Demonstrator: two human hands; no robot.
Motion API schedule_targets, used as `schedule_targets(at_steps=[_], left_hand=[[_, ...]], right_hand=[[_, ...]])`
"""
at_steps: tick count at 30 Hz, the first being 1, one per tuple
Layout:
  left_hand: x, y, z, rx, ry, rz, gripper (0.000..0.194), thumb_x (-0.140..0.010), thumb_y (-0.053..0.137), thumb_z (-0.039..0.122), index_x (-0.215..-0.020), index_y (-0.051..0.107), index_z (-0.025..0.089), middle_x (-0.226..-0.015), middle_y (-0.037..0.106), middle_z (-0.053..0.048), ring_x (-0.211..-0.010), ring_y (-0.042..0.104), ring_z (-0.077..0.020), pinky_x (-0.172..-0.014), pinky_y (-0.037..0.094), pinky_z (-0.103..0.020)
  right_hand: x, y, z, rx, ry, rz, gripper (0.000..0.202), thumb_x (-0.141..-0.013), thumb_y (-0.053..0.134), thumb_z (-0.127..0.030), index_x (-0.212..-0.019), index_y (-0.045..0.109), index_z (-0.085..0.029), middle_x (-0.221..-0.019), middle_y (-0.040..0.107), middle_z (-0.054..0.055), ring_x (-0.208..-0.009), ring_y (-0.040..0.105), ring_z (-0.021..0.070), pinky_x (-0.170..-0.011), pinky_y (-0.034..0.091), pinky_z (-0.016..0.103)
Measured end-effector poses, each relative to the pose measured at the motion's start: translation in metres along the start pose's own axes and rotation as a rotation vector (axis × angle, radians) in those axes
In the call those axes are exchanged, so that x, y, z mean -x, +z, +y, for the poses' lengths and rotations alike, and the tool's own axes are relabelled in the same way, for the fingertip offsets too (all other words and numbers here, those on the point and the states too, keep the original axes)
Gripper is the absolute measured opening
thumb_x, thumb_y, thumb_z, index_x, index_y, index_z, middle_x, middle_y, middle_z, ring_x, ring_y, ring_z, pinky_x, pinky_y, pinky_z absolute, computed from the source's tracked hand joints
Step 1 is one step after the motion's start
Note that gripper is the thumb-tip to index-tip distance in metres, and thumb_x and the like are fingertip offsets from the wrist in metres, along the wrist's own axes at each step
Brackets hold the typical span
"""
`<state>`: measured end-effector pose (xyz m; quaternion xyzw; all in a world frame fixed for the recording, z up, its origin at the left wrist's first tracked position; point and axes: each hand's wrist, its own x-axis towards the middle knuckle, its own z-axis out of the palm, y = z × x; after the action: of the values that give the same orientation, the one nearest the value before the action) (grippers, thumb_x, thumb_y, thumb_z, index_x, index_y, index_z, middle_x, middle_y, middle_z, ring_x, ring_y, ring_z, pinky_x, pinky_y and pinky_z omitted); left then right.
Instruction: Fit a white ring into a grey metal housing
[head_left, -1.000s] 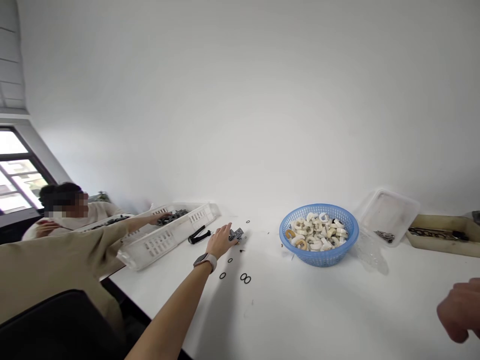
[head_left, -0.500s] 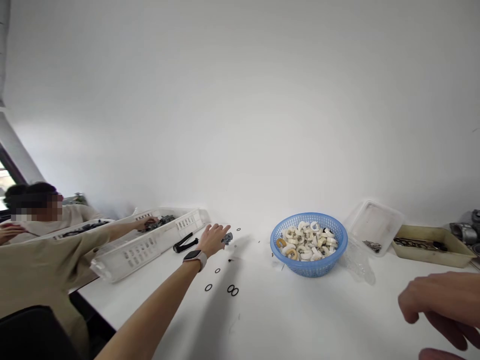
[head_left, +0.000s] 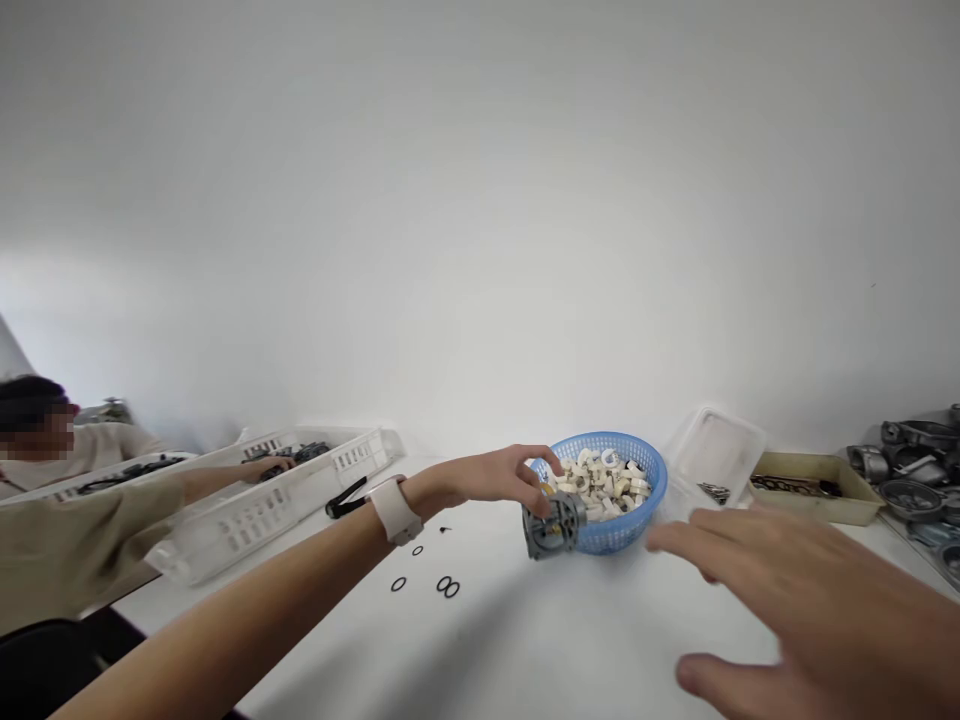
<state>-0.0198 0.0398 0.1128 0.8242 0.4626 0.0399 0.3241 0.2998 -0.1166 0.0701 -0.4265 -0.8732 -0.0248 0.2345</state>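
My left hand [head_left: 495, 478], with a white watch on its wrist, holds a small grey metal part [head_left: 553, 525] in the air just in front of the blue basket [head_left: 646, 462]. White and tan rings [head_left: 600, 478] fill that basket. My right hand [head_left: 795, 590] is open with fingers spread, low at the right, reaching toward the grey part and holding nothing. Three black O-rings [head_left: 442, 585] lie on the white table [head_left: 540, 640] under my left forearm.
A co-worker's hand [head_left: 266, 467] reaches into a white slotted crate [head_left: 247, 510] at the left. A black tool [head_left: 346, 498] lies beside the crate. A clear lidded box [head_left: 712, 450], a tan tray [head_left: 817, 482] and grey metal castings [head_left: 911, 460] stand at the right.
My left hand picked the grey part off the table and carried it right to the basket. My right hand came in from the lower right toward it. The view turned right.
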Motion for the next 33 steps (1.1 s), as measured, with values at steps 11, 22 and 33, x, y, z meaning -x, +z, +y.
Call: schedule_targets(at_steps=[11, 22, 33], left_hand=[[-0.009, 0.059, 0.062, 0.482, 0.072, -0.311, 0.054, -0.069, 0.083, 0.023, -0.117, 0.06, 0.027, -0.073, 0.071, 0.007, -0.082, 0.073, -0.021, -0.089, 0.054, -0.039], [-0.056, 0.011, -0.006, -0.283, 0.061, 0.191, 0.028, -0.098, 0.062, 0.042, -0.116, 0.068, 0.021, -0.115, 0.071, -0.01, -0.101, 0.068, -0.0238, -0.086, 0.055, -0.036], [-0.113, 0.043, -0.05, -0.74, -0.065, 0.149, 0.029, -0.102, 0.064, 0.033, -0.127, 0.063, 0.019, -0.13, 0.063, -0.01, -0.108, 0.066, -0.0248, -0.091, 0.058, -0.045]], right_hand=[[-0.052, 0.005, -0.041, 0.089, 0.058, -0.281, 0.029, -0.073, 0.074, -0.019, -0.101, 0.069, -0.019, -0.104, 0.072, 0.007, -0.093, 0.067, 0.0283, -0.081, 0.048, 0.039], [-0.073, 0.041, -0.002, 0.056, 0.305, -0.728, 0.032, -0.062, 0.083, -0.043, -0.077, 0.073, -0.017, -0.094, 0.074, 0.009, -0.087, 0.07, 0.0292, -0.052, 0.039, 0.028], [-0.082, 0.069, 0.013, 0.122, 0.303, -0.788, 0.044, -0.061, 0.086, -0.043, -0.094, 0.079, -0.014, -0.108, 0.075, 0.013, -0.1, 0.071, 0.0324, -0.074, 0.054, 0.033]])
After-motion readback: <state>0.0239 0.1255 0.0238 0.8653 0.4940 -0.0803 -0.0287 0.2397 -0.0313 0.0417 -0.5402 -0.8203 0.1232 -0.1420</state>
